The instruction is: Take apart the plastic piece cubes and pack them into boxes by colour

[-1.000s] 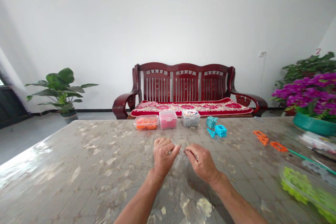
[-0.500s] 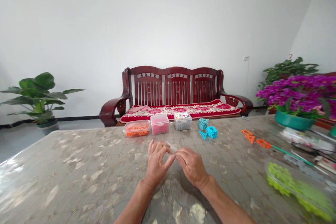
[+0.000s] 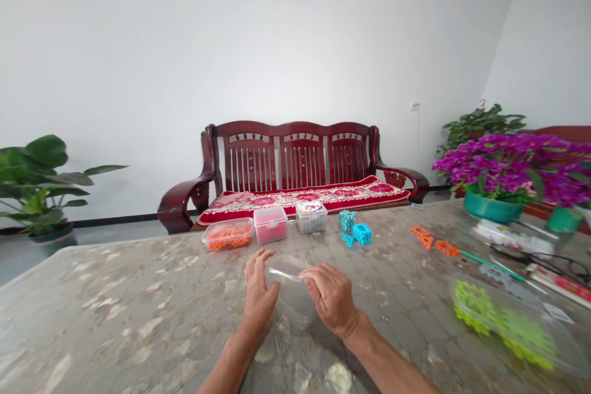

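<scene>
A clear plastic container (image 3: 298,311) rests on the table between my hands, with a clear lid (image 3: 286,266) tilted over its top. My right hand (image 3: 333,297) pinches the lid's right edge between thumb and fingers. My left hand (image 3: 259,289) curls about the left side of the container, its thumb towards me and its fingers on the far side, at the lid's left corner. The exact contact of the left fingertips is partly hidden. Nothing coloured shows inside the container.
Beyond my hands stand boxes of orange pieces (image 3: 228,234), pink pieces (image 3: 270,225) and grey pieces (image 3: 311,217). Blue blocks (image 3: 362,234) sit beside them. To the right are a tub of lime-green pieces (image 3: 503,323), orange shapes (image 3: 447,249), glasses (image 3: 572,269) and purple flowers (image 3: 503,163).
The clear lid has swung from nearly edge-on to a flatter tilt, with the container now visible beneath it. My left thumb has drawn away from my right hand. The view has turned slightly right.
</scene>
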Demonstrator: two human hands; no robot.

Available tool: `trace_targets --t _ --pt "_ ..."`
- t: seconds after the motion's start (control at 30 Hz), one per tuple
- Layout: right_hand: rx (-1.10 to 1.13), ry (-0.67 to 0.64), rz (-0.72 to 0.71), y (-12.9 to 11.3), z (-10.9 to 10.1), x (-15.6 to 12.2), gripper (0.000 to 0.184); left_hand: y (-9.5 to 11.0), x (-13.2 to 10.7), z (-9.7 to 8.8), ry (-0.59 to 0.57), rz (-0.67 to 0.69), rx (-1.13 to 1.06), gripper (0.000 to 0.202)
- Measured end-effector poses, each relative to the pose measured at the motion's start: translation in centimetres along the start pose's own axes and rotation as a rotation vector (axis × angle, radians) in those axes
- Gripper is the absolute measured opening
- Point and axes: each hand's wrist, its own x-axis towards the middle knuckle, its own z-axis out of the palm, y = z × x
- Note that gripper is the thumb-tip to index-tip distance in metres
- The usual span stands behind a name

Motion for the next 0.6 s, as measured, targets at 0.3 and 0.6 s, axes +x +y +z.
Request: trace_targets --t 0.3,0.6 --pt "-0.082 -0.122 -0.093 0.8 0.0 -0.2 0.021 -0.7 0.0 0.1 0.052 -0.228 -0.115 0.068" --pt "-0.367 0.142 0.030 5.9 -3.4 -1.0 0.032 -0.3 0.5 -2.0 0.134 -0.199 0.272 0.053"
